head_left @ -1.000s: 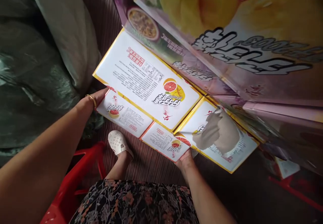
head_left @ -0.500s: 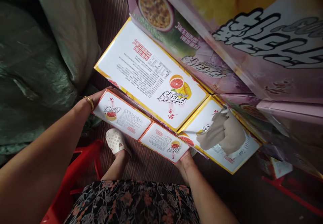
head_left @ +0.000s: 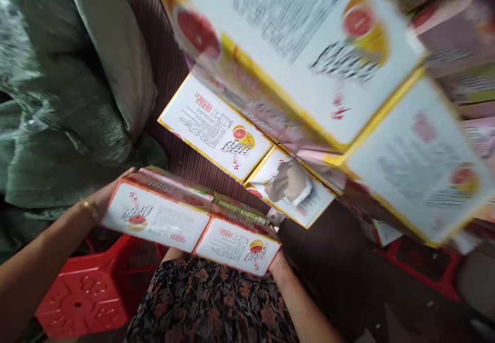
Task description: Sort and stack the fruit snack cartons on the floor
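Observation:
I hold a flattened printed carton [head_left: 309,38], white with yellow edges and grapefruit pictures, raised off the floor and tilted toward me. It is blurred by motion. My left hand [head_left: 101,197], with a gold bracelet at the wrist, grips the left edge of its orange-bordered flap [head_left: 154,219]. My right hand [head_left: 276,262] holds the lower right flap [head_left: 237,245] from beneath, with its fingers hidden. Purple cartons show behind it at the top right [head_left: 456,38].
More flat cartons lie on the ribbed brown floor [head_left: 170,59]: a white-and-yellow one [head_left: 214,124] and a torn one [head_left: 292,185]. Green sacks [head_left: 58,100] pile at the left. A red plastic stool [head_left: 83,296] is beside my floral skirt [head_left: 209,301], another red stool [head_left: 425,268] at right.
The carton stack has been lifted off the floor and swung up toward me, with both hands still on its lower flaps. Other cartons beneath are now uncovered.

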